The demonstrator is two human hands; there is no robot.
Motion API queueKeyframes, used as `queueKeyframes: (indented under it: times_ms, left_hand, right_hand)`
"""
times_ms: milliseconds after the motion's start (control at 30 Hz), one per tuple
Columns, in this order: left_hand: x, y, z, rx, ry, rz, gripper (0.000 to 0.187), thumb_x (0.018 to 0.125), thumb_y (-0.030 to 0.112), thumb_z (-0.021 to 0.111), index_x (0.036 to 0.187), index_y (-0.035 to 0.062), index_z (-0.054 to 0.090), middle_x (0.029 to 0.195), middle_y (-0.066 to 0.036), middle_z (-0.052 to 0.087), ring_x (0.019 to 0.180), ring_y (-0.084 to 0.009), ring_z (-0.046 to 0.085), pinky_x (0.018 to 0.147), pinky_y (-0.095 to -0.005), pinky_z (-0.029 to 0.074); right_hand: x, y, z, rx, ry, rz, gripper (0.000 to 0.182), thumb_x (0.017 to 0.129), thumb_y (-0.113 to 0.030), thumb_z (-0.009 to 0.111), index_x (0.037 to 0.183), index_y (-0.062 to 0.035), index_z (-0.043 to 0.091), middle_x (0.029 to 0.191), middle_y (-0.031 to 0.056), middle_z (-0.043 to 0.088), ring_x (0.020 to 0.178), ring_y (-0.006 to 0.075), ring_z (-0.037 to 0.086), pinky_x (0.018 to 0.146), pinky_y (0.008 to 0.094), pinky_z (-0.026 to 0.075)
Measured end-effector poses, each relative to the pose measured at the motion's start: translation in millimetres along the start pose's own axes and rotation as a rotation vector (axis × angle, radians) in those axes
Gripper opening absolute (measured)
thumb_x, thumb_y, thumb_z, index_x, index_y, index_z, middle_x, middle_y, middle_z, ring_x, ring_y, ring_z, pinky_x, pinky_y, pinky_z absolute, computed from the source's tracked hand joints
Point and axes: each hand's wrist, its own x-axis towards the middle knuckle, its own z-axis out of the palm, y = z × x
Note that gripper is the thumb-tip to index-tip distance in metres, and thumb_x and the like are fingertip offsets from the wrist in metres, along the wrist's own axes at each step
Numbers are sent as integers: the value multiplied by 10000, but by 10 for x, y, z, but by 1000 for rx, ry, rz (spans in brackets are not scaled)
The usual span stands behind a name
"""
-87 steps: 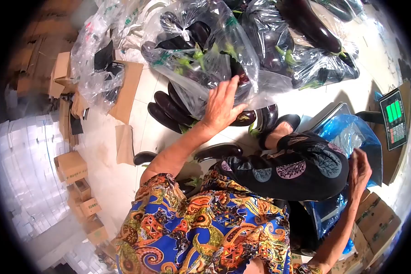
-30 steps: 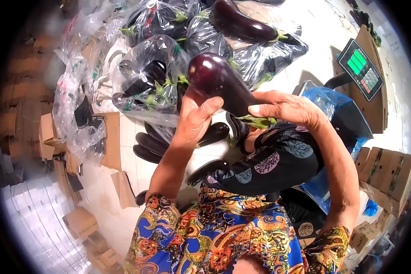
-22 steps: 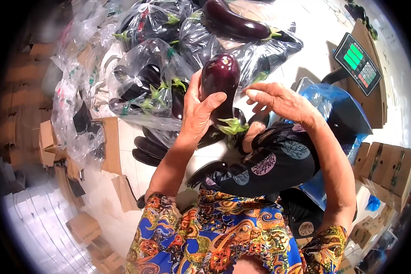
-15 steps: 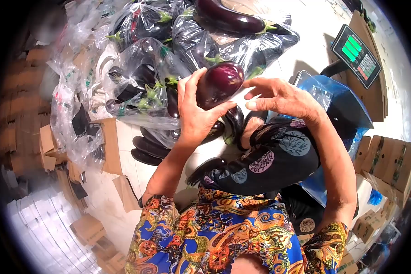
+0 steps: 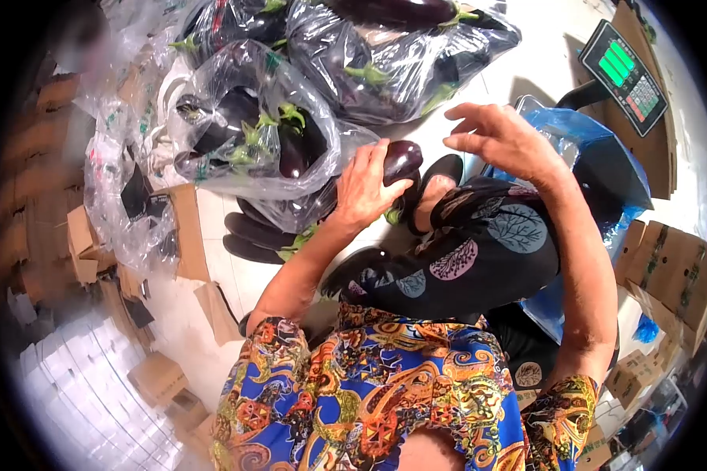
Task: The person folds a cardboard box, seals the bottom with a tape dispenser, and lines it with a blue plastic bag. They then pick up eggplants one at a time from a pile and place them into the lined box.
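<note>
My left hand (image 5: 364,187) is wrapped round a glossy dark purple eggplant (image 5: 403,160), low between the bags and my foot. Its rounded end points up and right, past my thumb. Off to the right, my right hand (image 5: 501,140) hangs in the air with bent, parted fingers and nothing in them. Left of the held eggplant, a clear plastic bag (image 5: 226,177) gapes, with several eggplants (image 5: 300,145) and green stalks showing inside. Part of the held eggplant is hidden by my left hand.
Another clear bag of eggplants (image 5: 369,78) lies ahead, a large eggplant (image 5: 393,12) on top. A digital scale display (image 5: 624,77) and a blue bag (image 5: 617,161) stand right. Loose eggplants (image 5: 251,247) lie on the floor at left. Cardboard boxes (image 5: 668,271) stand at right.
My left hand has gone down and right, lowering the eggplant from near the camera toward the floor. My right hand has moved up and right, away from it.
</note>
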Motion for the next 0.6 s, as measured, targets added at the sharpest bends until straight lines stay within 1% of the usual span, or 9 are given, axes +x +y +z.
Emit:
queueKeyframes:
  times_ms: [67, 133, 167, 267, 300, 333, 467, 500, 600]
  left_hand:
    - [-100, -244, 291, 93, -40, -98, 745, 742, 353, 760, 1342, 59, 431, 1177, -206, 533, 1064, -401, 556, 894, -467, 467]
    - [-187, -510, 575, 168, -105, -256, 772, 745, 359, 749, 1363, 51, 403, 1199, -224, 515, 1079, -423, 542, 892, -480, 463]
    - [-248, -610, 686, 177, -92, -281, 800, 729, 320, 766, 1381, 57, 385, 1200, -205, 496, 1078, -411, 526, 879, -478, 461]
    - [-531, -677, 788, 241, -31, -144, 832, 702, 277, 791, 1392, 66, 377, 1198, -177, 473, 1071, -384, 505, 862, -473, 458]
    - [-592, -653, 763, 240, -59, -96, 850, 676, 232, 813, 1393, 82, 383, 1197, -159, 455, 1052, -363, 493, 848, -466, 453]
    - [-657, -685, 790, 252, -75, -50, 854, 672, 217, 816, 1394, 84, 379, 1203, -166, 449, 1057, -370, 487, 858, -464, 446]
    - [-750, -702, 821, 182, -68, 0, 843, 662, 194, 817, 1384, 89, 395, 1209, -168, 448, 1063, -375, 472, 880, -465, 434]
    - [-779, -692, 804, 146, -75, 2, 836, 661, 191, 817, 1380, 88, 402, 1210, -167, 449, 1067, -372, 471, 882, -466, 432]
    - [-914, -683, 734, 145, -136, 67, 761, 689, 199, 798, 1350, 82, 440, 1243, -154, 448, 1074, -367, 471, 913, -465, 416]
  right_hand:
    - [-9, 2, 11, -10, 31, -30, 436, 894, -249, 664, 1229, 15, 570, 1020, 186, 692, 958, 230, 672, 829, 336, 535]
    - [-4, 22, 21, -35, 26, -26, 415, 898, -277, 661, 1204, -5, 589, 1000, 154, 695, 958, 222, 671, 810, 335, 535]
    - [-11, 24, 25, -46, 27, -27, 408, 899, -280, 659, 1197, -10, 593, 995, 149, 695, 956, 221, 671, 805, 334, 534]
    - [-14, -18, 2, -33, 23, -5, 394, 900, -290, 659, 1183, -21, 604, 1013, 141, 689, 968, 216, 666, 809, 334, 525]
    - [-16, 14, 3, -15, 20, -6, 398, 900, -292, 659, 1184, -20, 602, 1018, 143, 688, 974, 218, 664, 815, 336, 523]
    - [-13, 40, 14, 3, 16, -7, 403, 899, -295, 659, 1186, -18, 601, 1023, 144, 686, 980, 220, 662, 822, 337, 522]
    - [10, 28, 15, 11, -9, -19, 407, 898, -302, 659, 1195, -30, 606, 1062, 153, 675, 1027, 242, 647, 856, 363, 512]
    - [-3, 25, 29, 33, 4, -26, 409, 902, -317, 650, 1198, -36, 610, 1046, 148, 674, 986, 239, 651, 841, 357, 511]
    - [-75, -85, 30, -18, 77, -48, 374, 898, -255, 645, 1161, 10, 613, 991, 178, 693, 927, 224, 668, 810, 338, 521]
